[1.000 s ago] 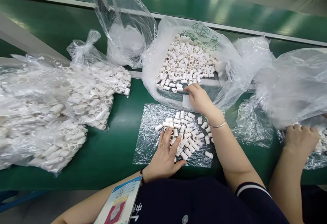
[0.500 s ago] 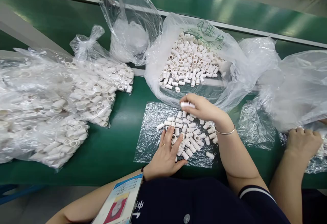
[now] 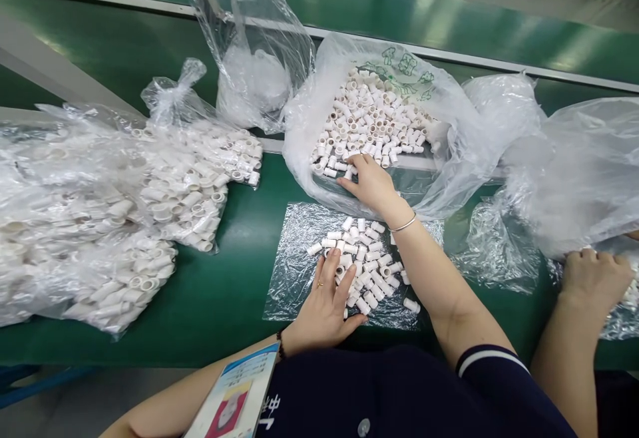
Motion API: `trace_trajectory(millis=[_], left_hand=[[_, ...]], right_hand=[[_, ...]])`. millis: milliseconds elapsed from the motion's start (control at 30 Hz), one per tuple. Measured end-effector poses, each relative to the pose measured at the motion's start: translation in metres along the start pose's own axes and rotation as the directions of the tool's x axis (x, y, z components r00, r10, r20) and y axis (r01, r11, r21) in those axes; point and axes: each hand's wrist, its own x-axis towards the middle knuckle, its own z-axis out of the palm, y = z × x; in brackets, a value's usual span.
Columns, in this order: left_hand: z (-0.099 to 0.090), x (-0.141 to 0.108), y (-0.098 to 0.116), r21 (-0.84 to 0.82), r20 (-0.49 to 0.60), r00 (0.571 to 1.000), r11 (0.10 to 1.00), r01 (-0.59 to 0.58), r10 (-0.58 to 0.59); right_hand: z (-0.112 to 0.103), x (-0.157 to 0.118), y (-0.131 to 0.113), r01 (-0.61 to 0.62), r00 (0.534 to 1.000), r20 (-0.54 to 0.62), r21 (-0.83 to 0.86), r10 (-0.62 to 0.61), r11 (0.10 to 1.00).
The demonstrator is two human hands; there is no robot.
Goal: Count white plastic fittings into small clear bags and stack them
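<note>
Right hand (image 3: 370, 184) reaches into open bag (image 3: 449, 152), fingers spread over near edge of white tube pieces (image 3: 372, 122); whether any piece is pinched, cannot tell. Left hand (image 3: 324, 305) lies flat, grip open, fingertips on small pile (image 3: 367, 268), pinning clear sheet (image 3: 292, 271) to table (image 3: 224, 305). Left of it, sealed bags (image 3: 190, 172). Far right, another person's hand (image 3: 594, 278).
</note>
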Motion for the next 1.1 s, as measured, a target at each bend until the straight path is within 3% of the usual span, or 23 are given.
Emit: trace_trajectory(millis=[267,433,567,633,733,800,900,1000,1100], left_hand=[[0.002,-0.001,-0.001,-0.005,0.001,1.000,1.000,0.006,-0.006],[0.001,0.000,0.000,0.004,0.018,1.000,1.000,0.007,-0.007],[0.000,0.000,0.000,-0.001,0.021,1.000,1.000,0.007,-0.007],[0.000,0.000,0.000,-0.008,0.025,1.000,1.000,0.009,-0.009],[0.000,0.000,0.000,-0.017,0.019,1.000,1.000,0.012,-0.012],[0.000,0.000,0.000,-0.024,0.009,1.000,1.000,0.018,-0.018],[0.000,0.000,0.000,-0.030,0.011,1.000,0.999,0.026,-0.026],[0.000,0.000,-0.001,-0.033,0.020,1.000,0.999,0.017,-0.016],[0.000,0.000,-0.001,-0.040,0.031,0.999,0.999,0.015,-0.014]], right_hand=[[0.006,0.002,0.002,0.082,0.995,0.058,-0.118,-0.076,0.990],[-0.002,0.001,0.004,0.126,0.988,0.084,0.010,-0.126,0.992],[-0.028,-0.024,0.001,0.185,0.978,0.072,0.131,-0.195,0.974],[-0.041,-0.044,-0.001,0.240,0.947,0.169,0.188,-0.272,0.952],[-0.051,-0.074,-0.005,0.275,0.863,0.362,0.247,-0.351,0.929],[-0.053,-0.089,-0.005,0.285,0.839,0.395,0.268,-0.375,0.920],[-0.061,-0.107,0.001,0.273,0.894,0.284,0.269,-0.346,0.924],[-0.075,-0.129,0.019,0.187,0.957,0.187,0.186,-0.222,0.964],[-0.081,-0.163,0.037,0.101,0.982,0.148,0.096,-0.115,0.990]])
